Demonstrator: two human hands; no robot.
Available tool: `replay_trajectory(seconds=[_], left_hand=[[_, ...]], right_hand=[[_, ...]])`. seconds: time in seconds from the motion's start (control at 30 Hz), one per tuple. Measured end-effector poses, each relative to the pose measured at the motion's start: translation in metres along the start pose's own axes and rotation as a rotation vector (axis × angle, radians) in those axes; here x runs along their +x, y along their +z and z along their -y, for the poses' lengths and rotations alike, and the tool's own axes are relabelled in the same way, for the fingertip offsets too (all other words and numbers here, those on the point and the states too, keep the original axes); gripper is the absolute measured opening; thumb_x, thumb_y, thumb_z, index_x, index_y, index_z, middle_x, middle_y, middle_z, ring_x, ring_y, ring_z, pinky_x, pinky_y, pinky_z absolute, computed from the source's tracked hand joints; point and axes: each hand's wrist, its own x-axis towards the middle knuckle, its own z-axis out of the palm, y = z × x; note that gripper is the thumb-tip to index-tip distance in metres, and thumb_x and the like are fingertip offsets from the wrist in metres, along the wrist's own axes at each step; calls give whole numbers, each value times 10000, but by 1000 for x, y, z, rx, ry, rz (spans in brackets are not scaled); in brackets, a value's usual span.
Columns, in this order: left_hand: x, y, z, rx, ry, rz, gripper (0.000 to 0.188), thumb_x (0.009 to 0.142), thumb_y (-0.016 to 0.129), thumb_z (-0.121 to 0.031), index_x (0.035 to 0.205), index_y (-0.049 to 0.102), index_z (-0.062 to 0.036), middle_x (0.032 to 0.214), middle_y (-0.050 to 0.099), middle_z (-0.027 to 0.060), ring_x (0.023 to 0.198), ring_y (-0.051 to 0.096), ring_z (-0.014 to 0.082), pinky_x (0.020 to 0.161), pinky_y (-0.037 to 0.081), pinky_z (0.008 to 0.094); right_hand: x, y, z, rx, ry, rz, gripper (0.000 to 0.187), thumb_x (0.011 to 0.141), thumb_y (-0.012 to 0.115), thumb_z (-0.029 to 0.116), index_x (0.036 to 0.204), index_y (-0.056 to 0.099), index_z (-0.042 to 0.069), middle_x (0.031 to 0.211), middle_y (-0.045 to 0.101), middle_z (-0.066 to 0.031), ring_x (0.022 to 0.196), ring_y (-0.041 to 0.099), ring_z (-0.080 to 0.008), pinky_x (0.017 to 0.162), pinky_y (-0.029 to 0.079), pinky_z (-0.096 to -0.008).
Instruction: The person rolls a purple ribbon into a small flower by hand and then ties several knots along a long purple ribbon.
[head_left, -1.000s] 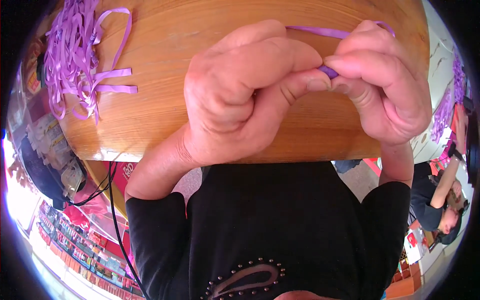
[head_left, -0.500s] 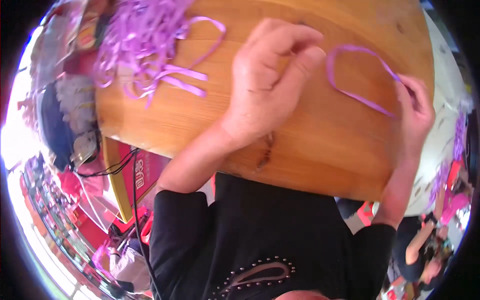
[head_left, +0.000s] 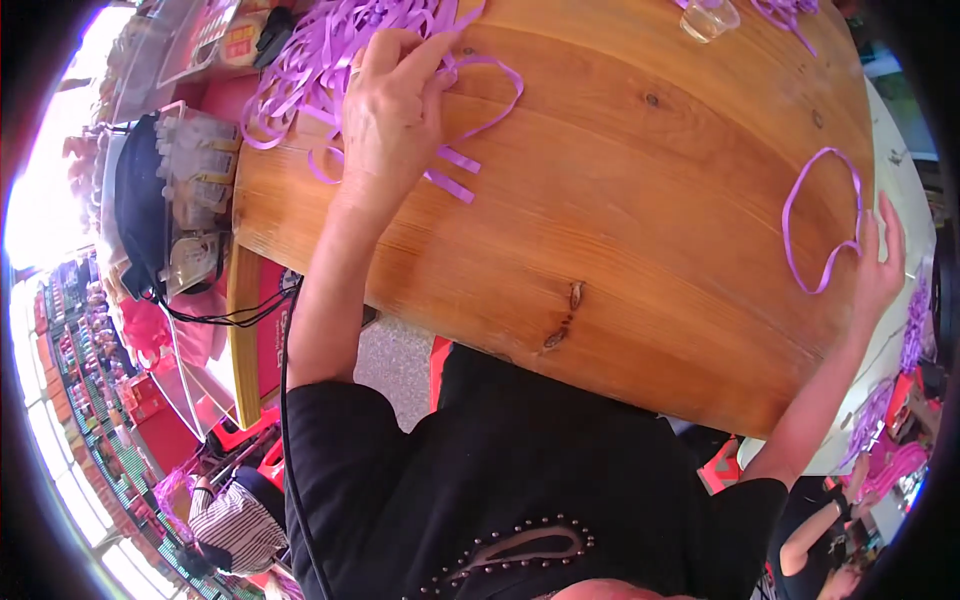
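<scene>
A heap of purple ribbons lies at the table's far left. Over its near edge is my left hand, fingers apart and stretched toward the ribbons; no ribbon can be made out in its grasp. Two cut ribbon ends and a curved strand stick out beside it. At the table's right edge my right hand is open, its fingers extended. Next to its thumb side is a single purple ribbon loop, which appears to touch the hand.
A clear cup and more purple ribbon are at the far edge of the wooden table. A dark bag and clear packages crowd the left side. A white table adjoins on the right. Other people sit lower left and lower right.
My left hand has moved left from the table's middle to the ribbon heap. My right hand and the ribbon loop have shifted toward the right edge; its fingers have straightened. The view has shifted too.
</scene>
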Motion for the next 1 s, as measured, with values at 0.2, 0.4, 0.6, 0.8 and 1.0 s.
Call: replay_trajectory(seconds=[0.2,0.4,0.6,0.8,1.0], left_hand=[[-1,15,23,150,50,98,199,744,668,-49,940,683,-82,923,573,84,862,538,308,755,445,406],[12,1,-14,-38,128,-82,103,735,673,-55,834,679,-80,872,586,79,832,549,290,713,440,382],[20,0,-119,-351,463,-114,173,733,645,16,897,671,-34,912,619,112,795,599,276,695,490,357],[21,25,-153,-706,271,6,302,699,682,63,978,648,-48,899,616,93,760,612,248,690,509,304],[4,32,-152,-1138,-198,299,191,753,679,36,930,637,-24,780,566,62,664,547,141,573,446,255]], right_hand=[[-15,10,70,-19,-256,161,242,882,595,45,1118,637,17,1136,626,-77,1077,570,-201,932,426,-301],[-21,0,111,20,-346,243,199,842,614,-11,1034,663,-9,1059,647,-99,1016,587,-222,904,440,-307],[-16,1,161,676,-365,403,404,849,658,125,1191,550,-61,1135,614,-162,1041,580,-253,892,455,-326],[-45,17,182,1371,179,474,482,846,666,76,1285,487,-13,1058,636,-80,970,595,-135,827,470,-240],[-50,7,149,1124,331,560,351,848,648,31,1193,581,12,921,647,-30,826,600,-91,737,470,-201]])
